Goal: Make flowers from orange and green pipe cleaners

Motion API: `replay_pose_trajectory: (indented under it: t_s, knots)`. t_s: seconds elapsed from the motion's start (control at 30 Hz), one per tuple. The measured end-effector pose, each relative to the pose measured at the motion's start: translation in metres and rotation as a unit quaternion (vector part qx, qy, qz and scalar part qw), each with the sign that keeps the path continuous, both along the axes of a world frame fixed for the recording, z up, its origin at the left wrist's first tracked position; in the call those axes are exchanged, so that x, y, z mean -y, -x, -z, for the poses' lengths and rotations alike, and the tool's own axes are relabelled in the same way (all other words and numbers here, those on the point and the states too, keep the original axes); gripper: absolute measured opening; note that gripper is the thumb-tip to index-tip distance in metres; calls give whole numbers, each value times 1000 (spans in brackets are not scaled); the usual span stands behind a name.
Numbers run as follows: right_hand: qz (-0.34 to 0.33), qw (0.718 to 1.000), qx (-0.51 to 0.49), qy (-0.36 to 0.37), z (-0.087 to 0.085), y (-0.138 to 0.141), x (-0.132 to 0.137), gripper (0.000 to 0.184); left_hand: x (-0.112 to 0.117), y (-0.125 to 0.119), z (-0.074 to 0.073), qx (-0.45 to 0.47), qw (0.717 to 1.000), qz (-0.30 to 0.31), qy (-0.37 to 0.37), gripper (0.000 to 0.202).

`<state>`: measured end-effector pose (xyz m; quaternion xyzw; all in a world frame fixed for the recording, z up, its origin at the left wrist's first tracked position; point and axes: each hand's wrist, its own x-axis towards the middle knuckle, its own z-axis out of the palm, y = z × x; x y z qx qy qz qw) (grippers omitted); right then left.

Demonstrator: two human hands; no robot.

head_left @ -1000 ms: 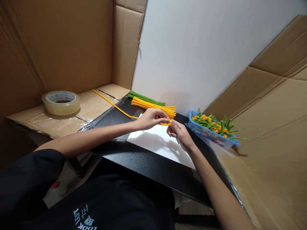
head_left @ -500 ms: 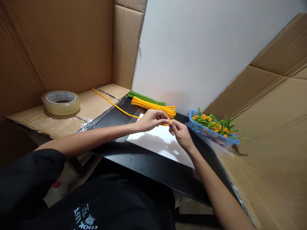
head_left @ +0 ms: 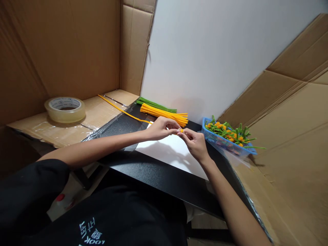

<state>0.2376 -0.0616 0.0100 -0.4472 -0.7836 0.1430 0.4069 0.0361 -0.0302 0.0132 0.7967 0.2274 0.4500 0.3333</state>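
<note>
**Tape:** you have one clear tape roll (head_left: pixel 65 109) on the cardboard ledge (head_left: pixel 107 102) at far left.

**Bundles:** two lie on the black table (head_left: pixel 159 172), green pipe cleaners (head_left: pixel 156 106) behind yellow pipe cleaners (head_left: pixel 164 111).

**Loose piece:** one yellow pipe cleaner (head_left: pixel 123 112) runs from the ledge into your left hand.

**Left hand (head_left: pixel 162 128):** nearly closed, pinching that pipe cleaner above one white sheet (head_left: pixel 166 153).

**Coil:** one small, tight yellow coil (head_left: pixel 181 130) sits at the pipe cleaner's end, between your hands.

**Right hand (head_left: pixel 194 143):** nearly closed, fingertips pinching the coil.

**Basket:** one blue plastic basket (head_left: pixel 217 140) at right holds many green-and-orange pipe-cleaner pieces.
</note>
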Motion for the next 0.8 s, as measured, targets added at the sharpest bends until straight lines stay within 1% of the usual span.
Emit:
replay_pose_trajectory:
  t_s: [0.1, 0.13, 0.2, 0.23, 0.3, 0.37, 0.43, 0.57, 0.7, 0.8]
  knots:
    - [9, 999, 30, -18, 1, -2, 0, 55, -5, 2, 2, -23, 999, 0, -28, 20]
    - [14, 999, 41, -23, 1, -2, -1, 55, -6, 2, 3, -35, 998, -4, -52, 20]
    - [27, 997, 67, -31, 3, -3, -1, 54, -7, 4, 5, -73, 987, -31, -141, 20]
    - [34, 996, 80, -36, 3, -4, -1, 53, -7, 4, 5, -100, 974, -50, -199, 20]
    - [50, 992, 108, -49, 4, -4, -1, 52, -7, 5, 5, -154, 934, -84, -310, 21]
    - [63, 987, 133, -62, 5, -4, -1, 49, -6, 6, 6, -186, 904, -97, -374, 23]
    - [67, 982, 158, -75, 6, -3, 0, 44, -6, 5, 7, -198, 893, -103, -391, 25]
    - [65, 976, 190, -88, 9, 2, 1, 37, -7, 4, 9, -212, 894, -104, -381, 27]
    - [77, 977, 176, -88, 12, 3, 0, 39, -8, 5, 9, -199, 911, -87, -351, 27]
    - [75, 981, 163, -77, 11, 0, -1, 43, -9, 5, 9, -176, 928, -51, -324, 23]
